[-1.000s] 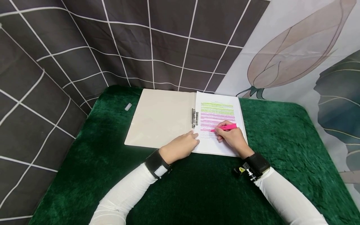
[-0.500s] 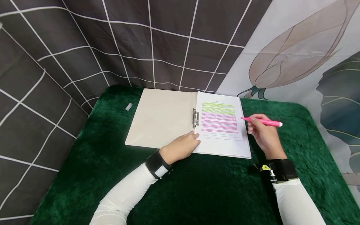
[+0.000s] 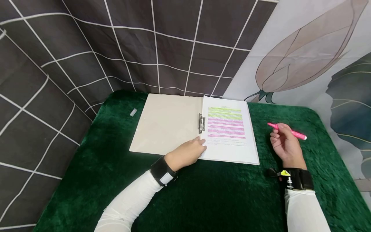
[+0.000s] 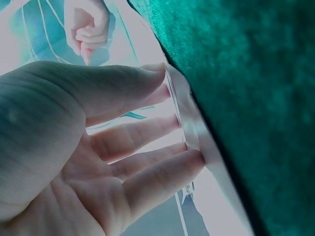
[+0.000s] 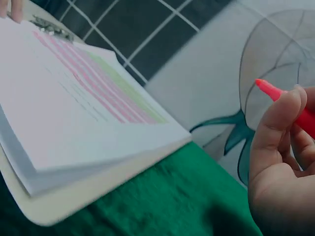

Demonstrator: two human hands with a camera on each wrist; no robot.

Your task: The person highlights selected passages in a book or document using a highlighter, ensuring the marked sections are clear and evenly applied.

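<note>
The green cloth (image 3: 220, 196) is spreading over the lower frame. Near the centre, the open folder (image 3: 168, 122) is lying flat, and the printed sheet (image 3: 226, 129) is covering its right side. The left hand (image 3: 186, 153), fingers mostly extended, is touching the sheet beside the spine. The right hand (image 3: 287, 145), at frame right, is no longer working over the sheet; it is pinching the pink highlighter (image 3: 298, 134) above the cloth. The marking seems to be pausing, while the lowest lines are staying uncoloured.
</note>
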